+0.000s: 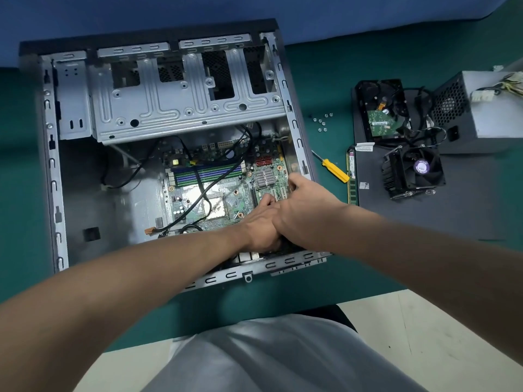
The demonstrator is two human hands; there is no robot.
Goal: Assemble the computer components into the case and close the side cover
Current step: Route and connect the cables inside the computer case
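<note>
Broadly, the green counter (325, 89) carries an open computer case (52, 165) lying on its side at the left, with the dark side cover (424, 216) lying flat well to its right. The motherboard (226, 190) sits inside the case (black cables trail across it). A grey power supply (492, 114), a hard drive (380, 108) and a black fan cooler (413, 172) rest on or at the cover. Both hands reach into the case's near right corner, touching each other: the left hand (259, 224) and the right hand (302, 213) have fingers curled down onto the board, though whether they pinch anything I cannot tell. A memory stick (351, 176) lies along the cover's left edge, a yellow-handled screwdriver (334, 169) just beside it, and a few screws (321, 121) lie farther back.
</note>
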